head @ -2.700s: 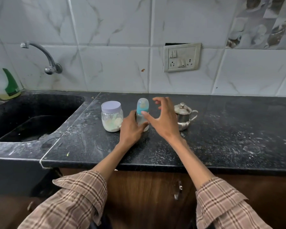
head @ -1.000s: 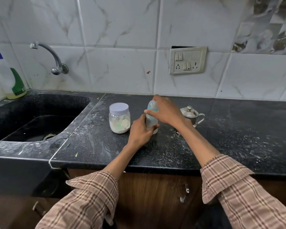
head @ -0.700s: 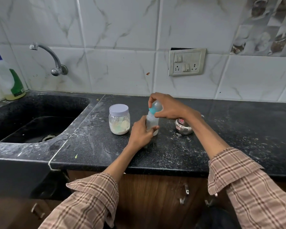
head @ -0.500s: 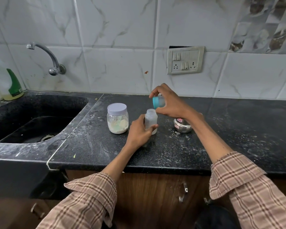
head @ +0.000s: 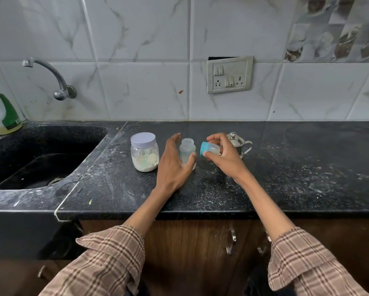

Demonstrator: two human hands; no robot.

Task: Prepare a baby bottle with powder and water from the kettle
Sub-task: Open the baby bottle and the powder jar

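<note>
The clear baby bottle (head: 187,151) stands uncapped on the black counter (head: 286,167). My left hand (head: 173,163) holds it from the left, thumb across its lower front and fingers reaching up beside it. My right hand (head: 224,155) pinches the bottle's cap (head: 209,148), a blue ring with a clear dome, tipped on its side just right of the bottle's neck. The small steel kettle (head: 240,144) sits behind my right hand, lid on. The powder jar (head: 144,154) with a pale lid stands left of the bottle, partly filled with white powder.
A black sink (head: 40,159) lies to the left, with a wall tap (head: 51,77) above it and a soap bottle (head: 6,116) in its corner. A switch panel (head: 229,74) is on the tiled wall. White dust speckles the counter.
My right hand took the cap off the bottle, lifted it and carried it down to the right, uncovering the kettle. My left hand's fingers have straightened beside the bottle.
</note>
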